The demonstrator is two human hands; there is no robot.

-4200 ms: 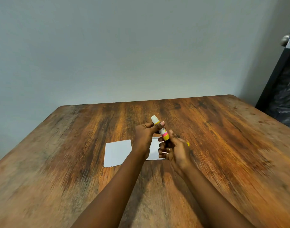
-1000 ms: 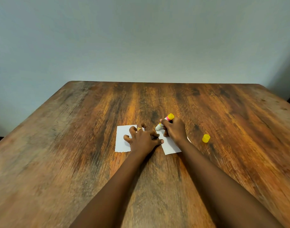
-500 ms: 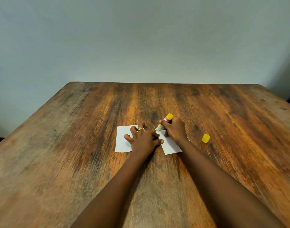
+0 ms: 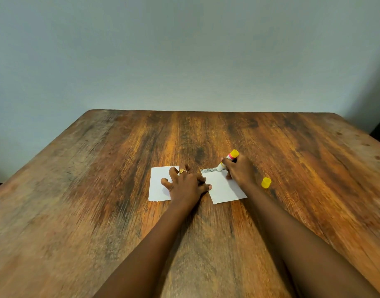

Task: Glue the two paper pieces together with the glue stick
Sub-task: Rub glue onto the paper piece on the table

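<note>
2 bare forearms reach from the near edge across the wooden table (image 4: 98,211) toward its middle. The nearest paper edge belongs to the right paper piece (image 4: 224,188), a white sheet lying flat and turned slightly askew. Just left of it, with a strip of bare wood between them, lies the left paper piece (image 4: 158,186), also flat, its near edge ragged.

The left hand (image 4: 186,186) rests palm down with its fingers spread, bridging both sheets: the outer fingers press on the left paper piece, and the thumb tip touches the left edge of the right paper piece. A gold ring (image 4: 182,171) sits on 1 finger. This hand grips nothing; it lies open and flat, pinning the paper.

The right hand (image 4: 240,172) sits over the far right part of the right paper piece, its fingers curled tight around the glue stick (image 4: 227,160). The stick is tilted, yellow base up and away, with a pink band below it; its white tip meets the far edge of the right paper piece, where a greyish streak runs along that edge.

The yellow cap (image 4: 266,182) stands alone on the wood just right of the right wrist, apart from the paper.

Beyond the table's far edge rises a plain pale wall (image 4: 184,50).
</note>
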